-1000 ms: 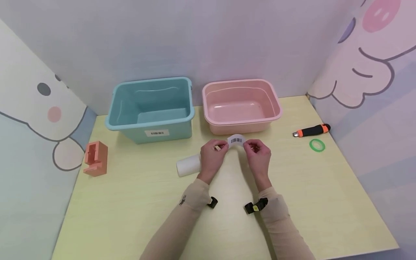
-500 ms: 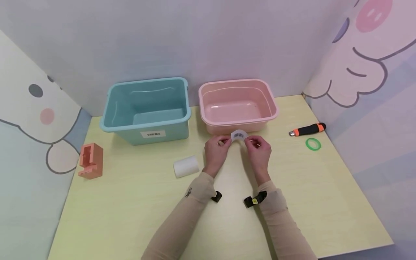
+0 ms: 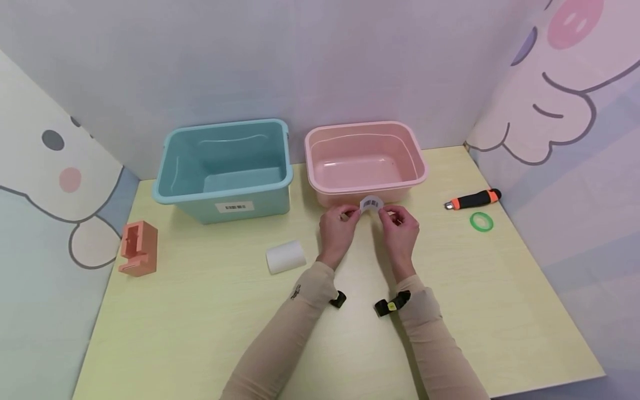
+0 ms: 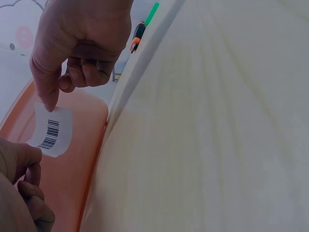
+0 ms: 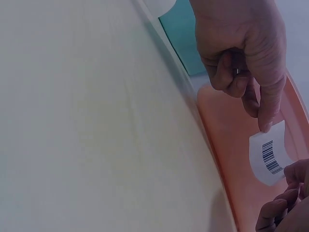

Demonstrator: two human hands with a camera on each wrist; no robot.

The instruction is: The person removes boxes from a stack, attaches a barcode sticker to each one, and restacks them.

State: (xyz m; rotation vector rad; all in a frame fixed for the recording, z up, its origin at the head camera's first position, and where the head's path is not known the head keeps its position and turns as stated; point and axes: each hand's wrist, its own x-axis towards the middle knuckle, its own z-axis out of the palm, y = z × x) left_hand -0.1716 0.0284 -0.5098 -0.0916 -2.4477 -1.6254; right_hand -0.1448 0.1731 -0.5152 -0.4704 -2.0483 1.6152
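Observation:
A white barcode label (image 3: 371, 203) is stretched between both hands, bowed upward, in front of the pink basin (image 3: 367, 189). My left hand (image 3: 338, 233) pinches its left end between thumb and index finger. The right end is pinched by my right hand (image 3: 401, 236). Both wrist views show the barcode label (image 4: 53, 133) close to the basin's front wall (image 5: 231, 140); whether it touches the wall I cannot tell. To the left of the basin stands a teal bin (image 3: 225, 197) bearing a similar barcode label (image 3: 234, 207) on its front.
A white roll (image 3: 286, 256) lies left of my left hand. An orange tape dispenser (image 3: 140, 248) stands at the table's left edge. On the right lie a black and orange utility knife (image 3: 473, 200) and a green ring of tape (image 3: 481, 221). Walls enclose the back and sides.
Both hands have moved the label forward and slightly right, nearer the pink basin's front wall. The white roll, partly covered by the left hand earlier, is now fully visible. The head view shifted slightly.

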